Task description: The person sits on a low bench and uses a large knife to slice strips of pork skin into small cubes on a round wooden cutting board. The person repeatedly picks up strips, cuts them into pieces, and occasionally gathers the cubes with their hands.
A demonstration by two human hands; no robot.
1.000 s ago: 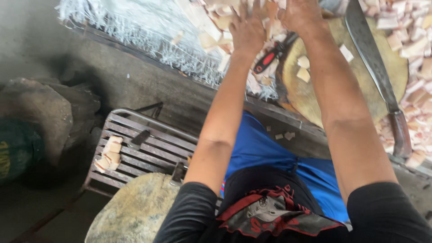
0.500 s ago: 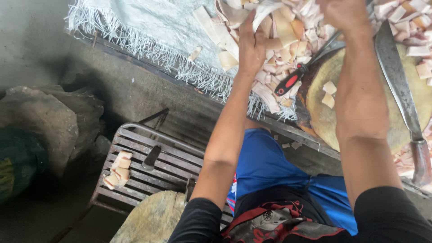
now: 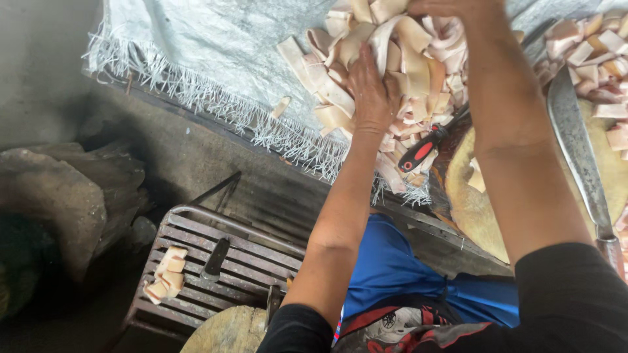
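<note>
The left hand [image 3: 371, 88] lay flat on the heap of pale meat strips [image 3: 392, 59], fingers spread, pressing rather than gripping. The right hand [image 3: 451, 8], above the heap, was mostly cropped; its grip could not be told. Gathering evenly would keep strips off the round chopping block [image 3: 481, 209] beside the heap.

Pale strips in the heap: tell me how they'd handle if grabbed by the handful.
The pale strips curl and drape over one another, so they are probably floppy. Their surfaces look moist and glossy, so likely slippery. They lie loose under the left hand, so a handful would probably shed pieces.
</note>
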